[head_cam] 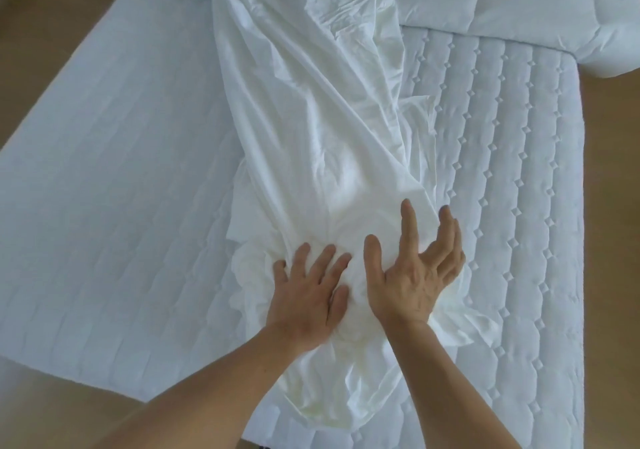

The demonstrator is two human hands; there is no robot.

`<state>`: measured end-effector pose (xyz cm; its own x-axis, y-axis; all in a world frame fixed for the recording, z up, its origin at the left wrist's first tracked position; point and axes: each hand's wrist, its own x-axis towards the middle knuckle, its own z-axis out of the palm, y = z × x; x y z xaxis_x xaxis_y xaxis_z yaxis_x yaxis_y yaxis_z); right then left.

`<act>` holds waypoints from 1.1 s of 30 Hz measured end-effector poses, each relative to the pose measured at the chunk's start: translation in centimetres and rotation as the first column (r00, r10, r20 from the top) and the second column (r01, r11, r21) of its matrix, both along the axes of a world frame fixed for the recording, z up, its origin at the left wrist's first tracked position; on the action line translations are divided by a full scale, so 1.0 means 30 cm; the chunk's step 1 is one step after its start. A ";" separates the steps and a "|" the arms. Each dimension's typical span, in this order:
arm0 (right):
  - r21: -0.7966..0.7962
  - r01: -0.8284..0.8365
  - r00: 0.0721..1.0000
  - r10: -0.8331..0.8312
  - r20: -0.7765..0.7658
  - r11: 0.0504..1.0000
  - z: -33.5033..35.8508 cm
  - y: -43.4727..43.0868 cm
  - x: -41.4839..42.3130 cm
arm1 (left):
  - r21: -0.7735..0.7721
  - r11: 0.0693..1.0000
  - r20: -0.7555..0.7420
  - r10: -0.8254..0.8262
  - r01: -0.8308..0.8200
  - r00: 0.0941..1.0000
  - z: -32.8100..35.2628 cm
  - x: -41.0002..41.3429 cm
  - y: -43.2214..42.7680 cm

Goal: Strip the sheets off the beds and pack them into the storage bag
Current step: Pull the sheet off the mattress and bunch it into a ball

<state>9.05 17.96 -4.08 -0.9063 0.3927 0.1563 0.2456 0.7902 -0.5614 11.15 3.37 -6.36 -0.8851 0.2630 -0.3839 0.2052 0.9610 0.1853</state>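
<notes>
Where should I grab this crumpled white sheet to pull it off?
Probably the bunched near end of the crumpled white sheet, beneath your left hand and right hand, coming from above; its folds converge there into one graspable ridge.

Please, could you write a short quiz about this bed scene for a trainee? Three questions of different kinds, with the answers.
1. True or false: the sheet lies gathered in a strip, with bare mattress on both sides.
2. The left hand presses on: A the floor, B the sheet, C a pillow.
3. Which hand has the more curled fingers?
Key: 1 true; 2 B; 3 the right hand.
</notes>
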 end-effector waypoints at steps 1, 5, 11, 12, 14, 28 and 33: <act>0.026 -0.084 0.992 0.081 0.096 0.996 -0.027 -0.002 -0.007 | 0.002 1.000 -0.007 0.003 -0.003 1.000 -0.003 0.008 0.004; -0.122 -0.192 0.800 0.227 0.555 0.974 -0.183 0.007 0.066 | 0.133 0.987 -0.020 0.098 -0.094 0.995 -0.041 0.053 -0.005; -0.138 -0.178 0.743 0.225 0.631 0.974 -0.274 0.021 0.109 | 0.110 0.963 0.099 0.236 -0.247 0.967 -0.150 0.109 0.006; -0.143 -0.170 0.725 0.222 0.652 0.975 -0.268 0.026 0.093 | 0.086 0.968 0.118 0.225 -0.236 0.967 -0.148 0.095 0.010; -0.092 -0.186 0.693 0.197 0.694 0.978 -0.233 0.037 0.053 | 0.057 0.976 0.138 0.202 -0.211 0.970 -0.119 0.050 0.002; -0.097 0.030 0.809 0.033 0.586 0.995 -0.138 0.025 -0.659 | 0.171 0.797 -0.109 0.600 -0.580 0.792 -0.060 -0.659 -0.211; -0.156 0.159 0.788 -0.030 0.614 0.975 -0.206 0.078 -0.815 | 0.263 0.429 0.162 0.864 -0.864 0.477 -0.115 -0.869 -0.315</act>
